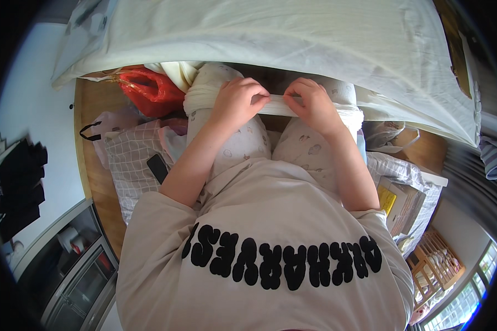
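— What sort of place is this, seen from the head camera?

— A bedroom corner. A wooden bed frame [96, 165] carries a checked grey-and-white pad [130, 165], and a big pale sheet [292, 49] hangs across the top of the view like a canopy. White wall on the left, a window [469, 292] low on the right.

— What can't you make out?

— Plenty. The sheet covers whatever lies behind it, and the person's own chest fills the lower half, so the lap and most of the legs are hidden. The white rolled cloth [276, 106] is only partly seen: its left end bunches into a thick wad by the left knee, its right end runs off past the right wrist, and how either end finishes is unclear. A red plastic bag [152, 88] is half tucked under the sheet's edge.

— Which way does the cloth run?

— Side to side across the view, long axis roughly level, pulled into a narrow band over the knees.

— And the hands?

— Both are on it. The left hand [237, 99] is curled into a fist around the band just right of the wad; the right hand [312, 99] pinches it with fingers folded over the top. The two sit close together — only a short stretch of cloth shows between them.

— Anything else nearby?

— A dark phone [158, 167] on the pad by the left elbow, and a cardboard box [400, 201] on the right.
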Demonstrator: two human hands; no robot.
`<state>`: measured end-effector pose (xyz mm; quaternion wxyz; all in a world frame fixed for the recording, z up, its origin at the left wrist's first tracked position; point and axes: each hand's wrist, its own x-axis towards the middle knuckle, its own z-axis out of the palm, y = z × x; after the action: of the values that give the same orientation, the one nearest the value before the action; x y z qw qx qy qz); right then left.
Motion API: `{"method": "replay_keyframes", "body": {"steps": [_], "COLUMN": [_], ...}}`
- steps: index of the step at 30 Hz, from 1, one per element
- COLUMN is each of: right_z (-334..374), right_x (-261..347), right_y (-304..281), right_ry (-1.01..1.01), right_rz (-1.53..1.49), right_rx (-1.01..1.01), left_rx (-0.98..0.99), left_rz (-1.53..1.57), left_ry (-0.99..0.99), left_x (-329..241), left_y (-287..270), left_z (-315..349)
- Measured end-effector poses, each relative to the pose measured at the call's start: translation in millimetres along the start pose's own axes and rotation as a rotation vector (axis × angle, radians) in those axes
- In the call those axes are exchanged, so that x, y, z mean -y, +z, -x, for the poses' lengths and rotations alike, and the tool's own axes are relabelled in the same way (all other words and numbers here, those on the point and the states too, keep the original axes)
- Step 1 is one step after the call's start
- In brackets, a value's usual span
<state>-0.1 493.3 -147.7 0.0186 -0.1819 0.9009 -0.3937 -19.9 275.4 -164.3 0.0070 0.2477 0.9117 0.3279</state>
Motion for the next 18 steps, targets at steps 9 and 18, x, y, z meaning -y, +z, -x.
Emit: {"method": "replay_keyframes", "body": {"steps": [9,18], "right_z": [-4,-38], "right_x": [53,173], "right_y": [-53,-154], "right_ry": [0.269,-0.179], "right_rz": [-0.413,-0.747], "right_rx": [0.131,0.435], "left_rx": [0.027,0.435], "left_rz": [0.451,0.915], "left_ry": [0.014,0.293], "left_x": [-34,-86], "left_y": [-58,-178], "left_z": [-9,-32]}}
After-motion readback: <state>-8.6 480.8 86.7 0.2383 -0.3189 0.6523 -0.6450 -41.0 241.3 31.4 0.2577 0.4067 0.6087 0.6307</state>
